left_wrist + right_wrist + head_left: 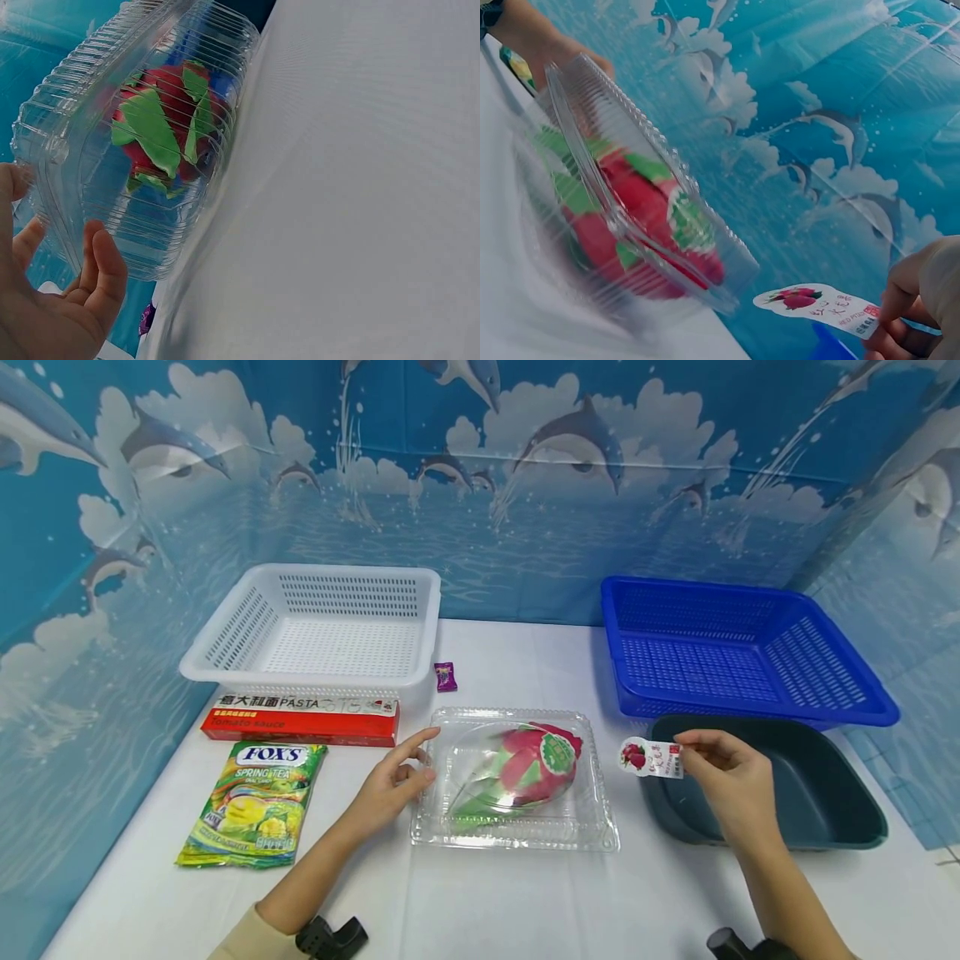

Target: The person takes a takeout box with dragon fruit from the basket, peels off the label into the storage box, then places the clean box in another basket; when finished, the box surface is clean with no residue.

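A lidded clear plastic box (517, 833) lies on the white table in the head view, with a red and green dragon fruit (534, 764) inside. A round green sticker shows on the fruit's side. My left hand (392, 785) holds the box's left edge, index finger near the back corner and thumb lower down; the left wrist view shows these fingers at the box edge (56, 187). To the right of the box, my right hand (731, 781) pinches a white label (651, 757) by its right end. Dragon fruit pictures and red print mark the label, which hangs over the dark tub's left rim.
Behind stand a white basket (420, 635) and a blue basket (618, 643). A dark green tub (817, 793) sits under my right hand. At left lie a red pasta box (300, 720) and a FOX'S candy bag (255, 806). A small purple packet (446, 677) lies behind the clear box.
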Available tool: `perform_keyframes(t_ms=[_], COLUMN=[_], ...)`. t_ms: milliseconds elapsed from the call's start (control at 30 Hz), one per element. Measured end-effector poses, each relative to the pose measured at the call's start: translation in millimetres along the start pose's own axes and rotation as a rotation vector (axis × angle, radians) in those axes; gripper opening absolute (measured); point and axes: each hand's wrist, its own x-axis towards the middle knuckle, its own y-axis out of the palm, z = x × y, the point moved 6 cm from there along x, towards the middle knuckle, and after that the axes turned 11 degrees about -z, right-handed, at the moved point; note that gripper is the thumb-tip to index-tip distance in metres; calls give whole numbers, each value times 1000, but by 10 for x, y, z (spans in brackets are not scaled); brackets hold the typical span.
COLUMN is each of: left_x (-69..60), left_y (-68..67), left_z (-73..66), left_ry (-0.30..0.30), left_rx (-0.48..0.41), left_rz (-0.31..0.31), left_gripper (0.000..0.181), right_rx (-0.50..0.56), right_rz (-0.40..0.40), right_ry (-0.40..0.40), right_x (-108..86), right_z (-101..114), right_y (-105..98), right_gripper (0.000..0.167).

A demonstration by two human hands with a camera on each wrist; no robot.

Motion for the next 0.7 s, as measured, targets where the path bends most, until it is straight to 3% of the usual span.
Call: perform_keyframes(t_ms=[467,700], left_x=[-9,-6], left_y=[8,4], left_z=[-28,-15], left_ry=[2,34], left_rx=[-16,-27], left_rz=[-3,-24], left_gripper=[54,53], right_rx=[-114,-210], right_rz=[-214,-194], right_ry=[74,37], right_x=[79,111], right_z=[-266,-333], right_y=[-285,-324], right_gripper=[15,20])
